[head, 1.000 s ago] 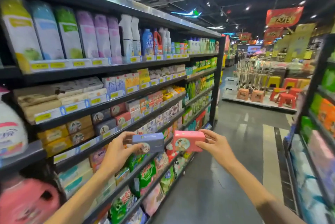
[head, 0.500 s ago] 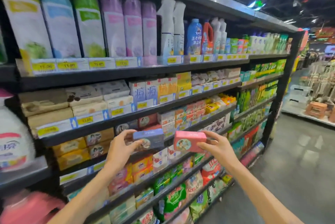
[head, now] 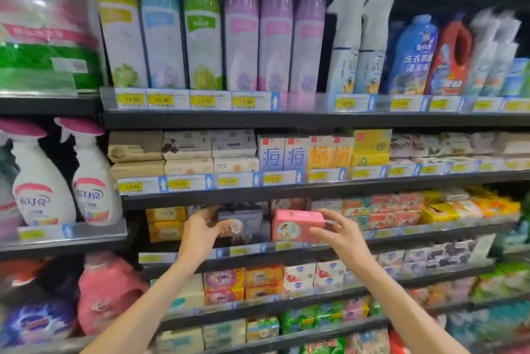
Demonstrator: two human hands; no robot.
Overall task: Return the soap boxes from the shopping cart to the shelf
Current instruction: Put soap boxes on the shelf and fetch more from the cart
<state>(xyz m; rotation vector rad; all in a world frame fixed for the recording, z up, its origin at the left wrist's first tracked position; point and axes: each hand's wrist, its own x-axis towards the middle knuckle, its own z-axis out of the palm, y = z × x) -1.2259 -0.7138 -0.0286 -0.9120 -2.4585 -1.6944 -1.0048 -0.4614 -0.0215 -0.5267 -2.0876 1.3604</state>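
My left hand (head: 200, 231) grips a dark blue-grey soap box (head: 243, 224) and holds it at the mouth of the third shelf (head: 401, 234), among other dark boxes stacked there. My right hand (head: 339, 234) grips a pink soap box (head: 296, 226) by its right end, just to the right of the dark one and level with the same shelf's front edge. The view is blurred, so I cannot tell whether either box rests on the shelf. No shopping cart is in view.
Yellow soap boxes (head: 165, 223) stand left of my left hand, orange and pink boxes (head: 384, 209) to the right. Spray cans (head: 200, 32) fill the top shelf, boxed soaps (head: 269, 154) the second. White spray bottles (head: 91, 178) stand at left.
The view has swung left and closer, square onto the shelves. Both hands have carried their boxes forward to the front of the third shelf; the dark box now sits among the stacked boxes.
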